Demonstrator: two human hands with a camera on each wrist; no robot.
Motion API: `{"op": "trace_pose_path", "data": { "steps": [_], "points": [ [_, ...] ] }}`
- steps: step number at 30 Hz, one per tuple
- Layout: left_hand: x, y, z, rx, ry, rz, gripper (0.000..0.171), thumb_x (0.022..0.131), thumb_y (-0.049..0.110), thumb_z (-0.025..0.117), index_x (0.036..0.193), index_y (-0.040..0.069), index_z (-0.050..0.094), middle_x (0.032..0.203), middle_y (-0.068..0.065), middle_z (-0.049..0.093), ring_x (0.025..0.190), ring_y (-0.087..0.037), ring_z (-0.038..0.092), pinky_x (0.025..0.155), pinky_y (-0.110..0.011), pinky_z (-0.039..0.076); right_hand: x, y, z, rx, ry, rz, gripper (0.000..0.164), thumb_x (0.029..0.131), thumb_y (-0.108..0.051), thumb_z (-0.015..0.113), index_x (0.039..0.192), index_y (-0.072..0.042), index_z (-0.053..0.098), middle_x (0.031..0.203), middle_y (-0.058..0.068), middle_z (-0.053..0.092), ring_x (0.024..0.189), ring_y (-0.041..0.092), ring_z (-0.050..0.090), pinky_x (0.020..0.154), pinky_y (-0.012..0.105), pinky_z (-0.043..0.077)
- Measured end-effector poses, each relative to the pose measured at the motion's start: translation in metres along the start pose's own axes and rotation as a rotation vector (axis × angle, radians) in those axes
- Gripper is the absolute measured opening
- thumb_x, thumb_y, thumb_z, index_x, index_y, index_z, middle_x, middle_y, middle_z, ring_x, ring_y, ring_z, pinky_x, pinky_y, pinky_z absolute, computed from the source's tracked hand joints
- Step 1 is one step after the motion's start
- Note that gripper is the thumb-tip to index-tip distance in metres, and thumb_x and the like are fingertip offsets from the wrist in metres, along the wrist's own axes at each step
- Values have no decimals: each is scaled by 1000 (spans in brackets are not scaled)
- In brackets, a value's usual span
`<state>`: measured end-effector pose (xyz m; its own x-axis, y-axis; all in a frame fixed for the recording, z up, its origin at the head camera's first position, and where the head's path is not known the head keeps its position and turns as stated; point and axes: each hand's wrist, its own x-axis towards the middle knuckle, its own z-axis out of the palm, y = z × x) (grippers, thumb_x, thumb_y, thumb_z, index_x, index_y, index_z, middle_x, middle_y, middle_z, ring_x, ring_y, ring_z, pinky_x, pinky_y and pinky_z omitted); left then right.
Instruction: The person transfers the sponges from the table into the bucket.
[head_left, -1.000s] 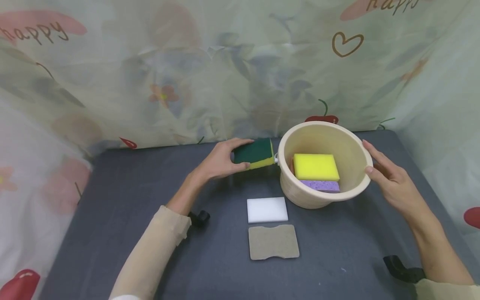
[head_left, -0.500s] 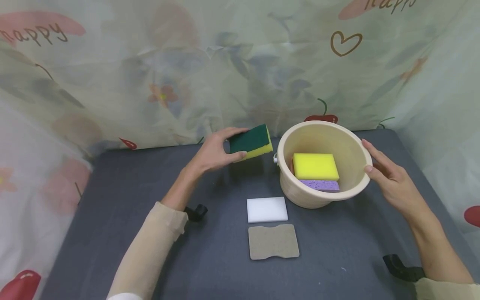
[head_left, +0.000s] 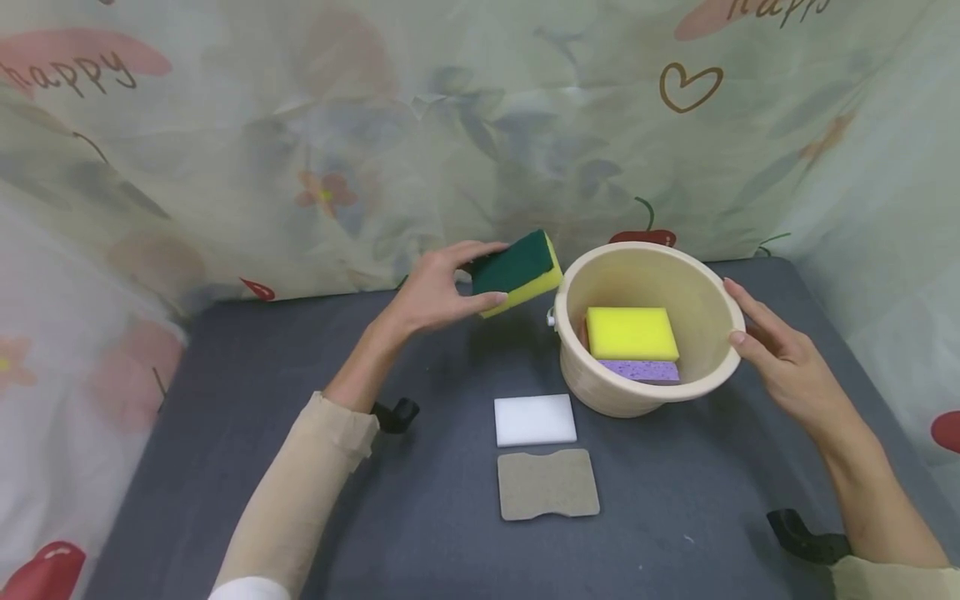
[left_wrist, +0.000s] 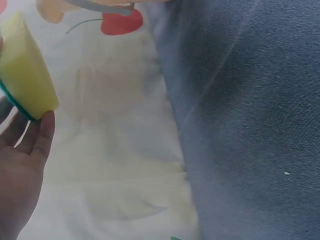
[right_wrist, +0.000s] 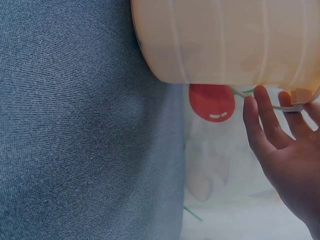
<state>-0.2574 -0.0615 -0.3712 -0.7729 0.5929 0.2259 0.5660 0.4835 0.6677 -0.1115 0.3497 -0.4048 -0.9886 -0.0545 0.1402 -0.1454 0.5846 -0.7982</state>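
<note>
In the head view, my left hand (head_left: 435,287) pinches a green-and-yellow scouring sponge (head_left: 517,271) between thumb and fingers. The sponge is tilted, raised above the table just left of the bucket's rim. The left wrist view shows the yellow side of the sponge (left_wrist: 30,70) facing the camera, fingertips at its lower edge. My right hand (head_left: 787,358) holds the cream bucket (head_left: 622,400) by the right of its rim, thumb over the edge. The fingers (right_wrist: 270,120) reach along its outer wall near the handle. Inside the bucket lie a yellow sponge (head_left: 632,333) and a purple speckled sponge (head_left: 641,372).
A white sponge pad (head_left: 535,420) lies flat on the dark table (head_left: 375,533) in front of the bucket. Nearer the front is a grey pad (head_left: 548,485) with notched long sides. A patterned curtain (head_left: 450,150) rises behind the table's back edge.
My left hand has lifted the scouring sponge from low beside the bucket, first up and slightly left, then right toward the rim, tilting it. The right hand and bucket have stayed in place.
</note>
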Motion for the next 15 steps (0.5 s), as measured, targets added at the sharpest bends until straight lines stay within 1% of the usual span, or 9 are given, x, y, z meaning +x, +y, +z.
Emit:
{"op": "trace_pose_path", "data": {
  "steps": [3,6,11,15],
  "points": [
    [4,6,-1,0,-10,11,65,85,43,76,143,22,55,137,-1,58,106,-15,58,89,-34,48,0,0,0,1,1,1,64,103,-16,54,158,-31,25,161,-5,27,128,-11,36,88,1,35],
    [7,13,-3,2,-11,38,66,84,43,77,143,22,56,136,0,58,106,-13,57,90,-32,48,0,-1,0,-2,-1,6,64,103,-17,54,158,-32,25,161,-4,28,127,-11,37,87,1,35],
    [14,25,-4,23,-30,117,67,84,43,77,143,21,55,134,1,59,106,-11,57,91,-30,46,0,-3,0,-12,1,30,63,103,-19,55,157,-36,26,160,-5,30,124,-12,39,85,2,36],
    [19,35,-5,36,-56,179,66,85,42,76,143,20,55,135,1,59,108,-11,58,91,-30,46,0,-3,0,-4,1,22,62,103,-18,55,157,-36,27,160,-5,30,124,-11,39,86,2,36]
  ]
}}
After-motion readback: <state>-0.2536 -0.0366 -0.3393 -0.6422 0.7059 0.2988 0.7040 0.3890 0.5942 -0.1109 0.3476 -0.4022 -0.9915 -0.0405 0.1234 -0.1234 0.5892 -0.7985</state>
